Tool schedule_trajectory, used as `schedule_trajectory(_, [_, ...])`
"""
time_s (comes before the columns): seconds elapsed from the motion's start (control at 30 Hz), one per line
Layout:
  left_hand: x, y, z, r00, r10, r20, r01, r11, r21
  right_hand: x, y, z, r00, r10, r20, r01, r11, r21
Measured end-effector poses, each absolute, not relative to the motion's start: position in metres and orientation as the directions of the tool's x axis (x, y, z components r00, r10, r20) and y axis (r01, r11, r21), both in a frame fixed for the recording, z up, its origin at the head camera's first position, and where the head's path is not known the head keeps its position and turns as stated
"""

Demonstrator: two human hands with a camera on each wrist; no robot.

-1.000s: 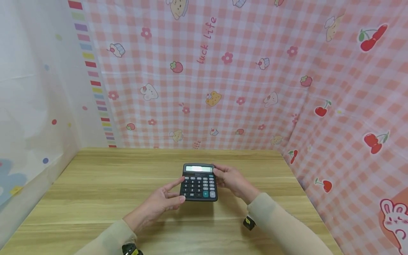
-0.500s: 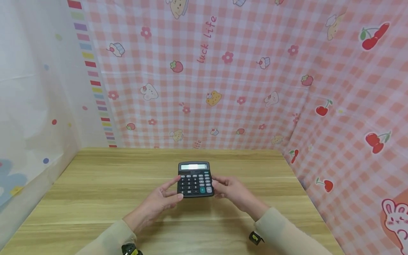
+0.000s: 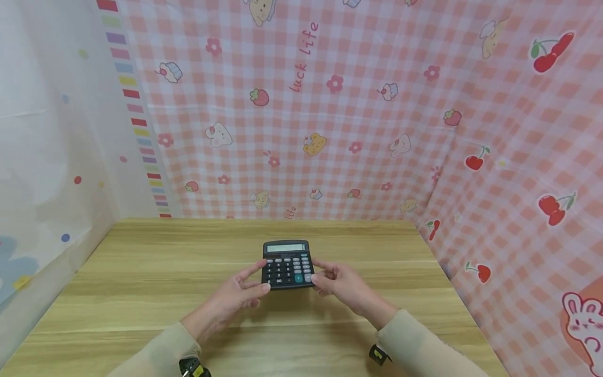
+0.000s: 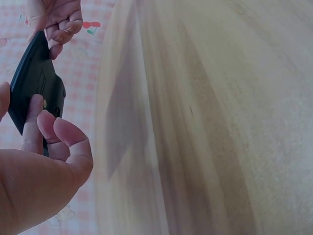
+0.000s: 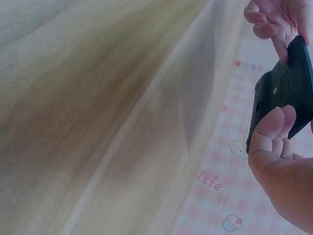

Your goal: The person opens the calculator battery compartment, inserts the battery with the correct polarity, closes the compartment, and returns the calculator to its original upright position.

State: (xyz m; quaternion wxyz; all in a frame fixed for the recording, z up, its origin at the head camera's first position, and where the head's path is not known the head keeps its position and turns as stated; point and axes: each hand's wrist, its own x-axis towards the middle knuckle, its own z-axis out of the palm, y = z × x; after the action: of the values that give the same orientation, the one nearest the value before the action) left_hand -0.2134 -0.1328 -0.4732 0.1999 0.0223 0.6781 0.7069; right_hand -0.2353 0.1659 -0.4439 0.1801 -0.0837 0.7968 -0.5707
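Note:
A black desktop calculator (image 3: 282, 264) with grey and teal keys is held up over the wooden table, its display facing me. My left hand (image 3: 235, 296) grips its left edge, thumb at the lower corner and a finger higher up that side. On the opposite edge my right hand (image 3: 346, 288) pinches it, thumb in front near the bottom corner and fingers behind. In the left wrist view, fingertips support the dark back of the calculator (image 4: 36, 83). The right wrist view also shows the calculator's back (image 5: 283, 93), clear of the table, between both hands.
The wood-grain table (image 3: 155, 272) stretches under both forearms. A pink checked cloth (image 3: 301, 115) hangs behind it and along the right side. At the left hangs a white cloth (image 3: 42, 131) with coloured dots. Dark straps (image 3: 193, 366) sit at the wrists.
The calculator has moved left and slightly up, and its top tilts further back. My right hand has slid from the upper right edge down to the lower right corner.

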Motion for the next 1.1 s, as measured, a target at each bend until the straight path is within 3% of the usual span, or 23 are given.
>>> schedule_trajectory(1.1, [-0.277, -0.129, -0.471, -0.940, 0.153, -0.304, -0.266, 0.229, 0.936, -0.304, 0.143, -0.458, -0.914, -0.313, -0.257, 0.098, 0.445, -0.890])
